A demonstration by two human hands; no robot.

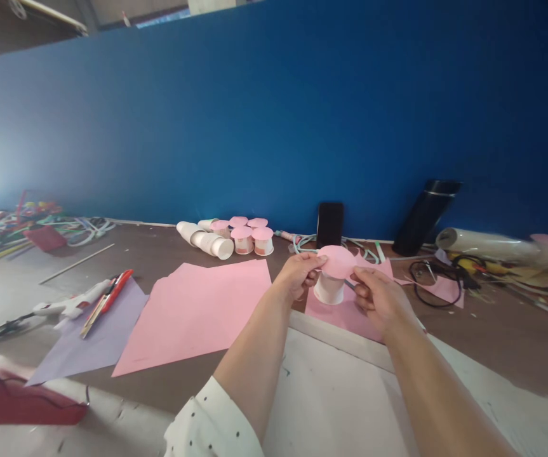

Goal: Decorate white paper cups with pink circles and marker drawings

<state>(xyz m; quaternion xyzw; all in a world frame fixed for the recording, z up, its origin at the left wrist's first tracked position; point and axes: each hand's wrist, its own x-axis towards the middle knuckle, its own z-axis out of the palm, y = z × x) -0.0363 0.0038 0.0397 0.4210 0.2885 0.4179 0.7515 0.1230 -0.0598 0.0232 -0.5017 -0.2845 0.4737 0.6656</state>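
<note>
Between my hands is a round pink paper disc (335, 260), lying over the top of an upturned white paper cup (329, 289). My left hand (298, 274) pinches the disc's left edge between thumb and finger. On the opposite edge, my right hand (373, 291) grips it the same way, its lower fingers curled. Beneath the cup lies a pink paper sheet (350, 320). Several finished-looking cups topped with pink discs (242, 240) stand together further back, beside stacked white cups (206, 241) lying on their side.
Left of my arms lie a large pink sheet (202, 311), a purple sheet (106, 343), a red utility knife (112, 298) and a white glue gun (73, 301). Behind stand a black phone (329, 223) and a leaning black bottle (423, 219). A black cable (438, 285) coils at right; a blue partition (274, 114) rises behind.
</note>
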